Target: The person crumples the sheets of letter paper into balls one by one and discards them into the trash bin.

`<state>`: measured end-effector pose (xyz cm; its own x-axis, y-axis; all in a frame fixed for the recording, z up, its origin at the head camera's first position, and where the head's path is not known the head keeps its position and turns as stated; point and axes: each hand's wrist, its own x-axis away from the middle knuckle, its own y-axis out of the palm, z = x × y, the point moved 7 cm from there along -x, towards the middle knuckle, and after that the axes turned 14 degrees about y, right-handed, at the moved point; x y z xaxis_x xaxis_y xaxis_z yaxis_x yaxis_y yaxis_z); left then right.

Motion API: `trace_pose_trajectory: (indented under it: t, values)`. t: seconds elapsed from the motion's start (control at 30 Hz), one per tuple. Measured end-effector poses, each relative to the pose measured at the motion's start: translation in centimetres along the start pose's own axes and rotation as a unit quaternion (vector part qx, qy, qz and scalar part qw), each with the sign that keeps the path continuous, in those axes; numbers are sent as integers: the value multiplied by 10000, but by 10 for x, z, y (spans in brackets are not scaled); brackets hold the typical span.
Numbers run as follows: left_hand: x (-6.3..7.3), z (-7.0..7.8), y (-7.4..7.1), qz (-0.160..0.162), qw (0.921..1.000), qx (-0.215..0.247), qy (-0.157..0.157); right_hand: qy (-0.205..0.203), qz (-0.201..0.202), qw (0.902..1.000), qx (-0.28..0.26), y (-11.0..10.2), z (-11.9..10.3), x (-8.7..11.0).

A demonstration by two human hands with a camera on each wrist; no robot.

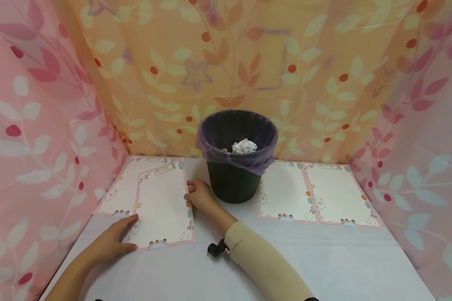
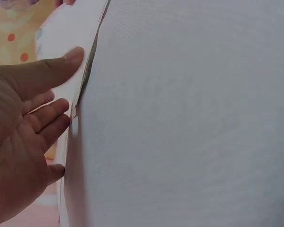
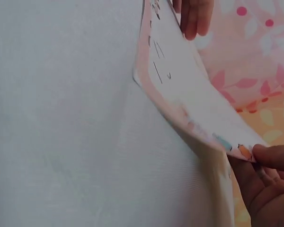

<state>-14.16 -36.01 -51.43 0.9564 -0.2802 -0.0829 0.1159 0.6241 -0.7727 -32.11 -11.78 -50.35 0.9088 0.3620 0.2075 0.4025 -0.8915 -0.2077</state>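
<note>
A sheet of decorated paper (image 1: 162,209) with a pink printed border lies at the left, partly over another sheet (image 1: 116,188). My right hand (image 1: 202,195) pinches its right edge between thumb and fingers, and in the right wrist view that edge (image 3: 217,142) bends up off the table. At the left edge is my left hand (image 1: 114,239), thumb and fingers spread and fairly straight, the fingertips touching or very near the paper. The left wrist view shows the thumb (image 2: 75,57) against the paper's side.
Behind the right hand stands a dark bin (image 1: 233,182) lined with a purple bag (image 1: 261,161), with crumpled paper (image 1: 245,146) inside. Two more bordered sheets, a nearer-centre one (image 1: 284,188) and an outer one (image 1: 342,194), lie right of it. Patterned cloth walls (image 1: 135,104) enclose the white table.
</note>
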Motion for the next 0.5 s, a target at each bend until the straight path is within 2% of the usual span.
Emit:
trace_pose_trajectory:
  t: [0.13,0.3,0.4,0.5]
  values:
    - [0,-2,-13,388,9987,238,-249,-261,-271,9991,-168,5,-12,9]
    - [-4,-6,-30,985,9936,326,-453,-380,-301,9984,-276,6,-27,20]
    - [-7,-10,-35,1292,9873,712,-586,-422,-306,9982,-296,5,-33,28]
    - [-11,-14,-38,1591,9750,1406,-654,-533,-398,9972,-346,4,-39,37]
